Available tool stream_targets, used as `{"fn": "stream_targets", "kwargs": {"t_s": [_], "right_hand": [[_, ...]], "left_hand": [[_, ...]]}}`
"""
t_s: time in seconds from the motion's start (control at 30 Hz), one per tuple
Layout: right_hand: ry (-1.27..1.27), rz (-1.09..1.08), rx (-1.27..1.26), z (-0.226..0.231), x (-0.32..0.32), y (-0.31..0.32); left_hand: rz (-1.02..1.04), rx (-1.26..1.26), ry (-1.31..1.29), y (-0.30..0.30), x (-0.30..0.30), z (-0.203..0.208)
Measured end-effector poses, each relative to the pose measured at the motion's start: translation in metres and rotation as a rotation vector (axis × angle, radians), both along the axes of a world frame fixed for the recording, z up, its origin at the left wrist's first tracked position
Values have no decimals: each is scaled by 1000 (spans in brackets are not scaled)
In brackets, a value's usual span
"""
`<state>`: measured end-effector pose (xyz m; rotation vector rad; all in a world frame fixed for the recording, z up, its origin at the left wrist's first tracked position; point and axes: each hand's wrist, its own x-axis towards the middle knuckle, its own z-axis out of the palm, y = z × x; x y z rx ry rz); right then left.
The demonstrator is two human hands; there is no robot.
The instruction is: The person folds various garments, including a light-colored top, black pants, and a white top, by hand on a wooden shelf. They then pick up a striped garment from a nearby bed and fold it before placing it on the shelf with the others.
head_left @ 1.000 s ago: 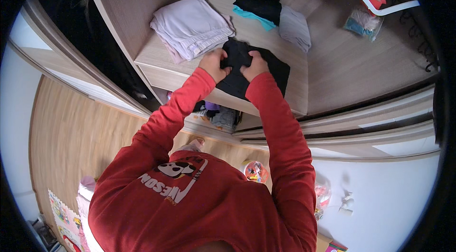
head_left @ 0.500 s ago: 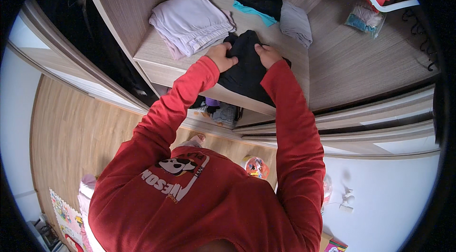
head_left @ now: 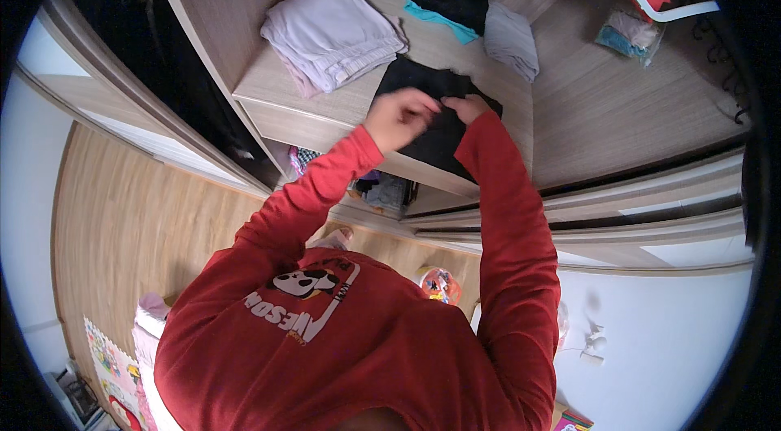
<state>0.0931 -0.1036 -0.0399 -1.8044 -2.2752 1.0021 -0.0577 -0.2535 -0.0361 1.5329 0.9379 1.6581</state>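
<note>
The right grip (head_left: 469, 108) is placed on black cloth (head_left: 440, 143) beneath, left grip (head_left: 399, 119) beside; their closure cannot be told.

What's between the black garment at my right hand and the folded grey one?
The head view shows wooden shelf board between the black garment and the folded grey garment.

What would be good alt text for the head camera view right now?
A person's right hand appears to touch a black garment lying on a wooden shelf, with the left hand, slightly blurred, over it too. Farther back are a folded pale lilac stack, and black folded cloth on turquoise cloth beside grey folded cloth.
</note>
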Motion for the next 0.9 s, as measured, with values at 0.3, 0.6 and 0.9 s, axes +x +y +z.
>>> {"fn": "stream_targets", "kwargs": {"t_s": [0.3, 0.6, 0.9], "right_hand": [[1258, -445, -461, 78, 77, -51], [1267, -557, -67, 121, 134, -43], [1236, -616, -78, 69, 138, -117]], "left_hand": [[585, -403, 922, 34, -44, -15], [440, -195, 716, 58, -43, 25], [472, -495, 1162, 110, -169, 103]]}}
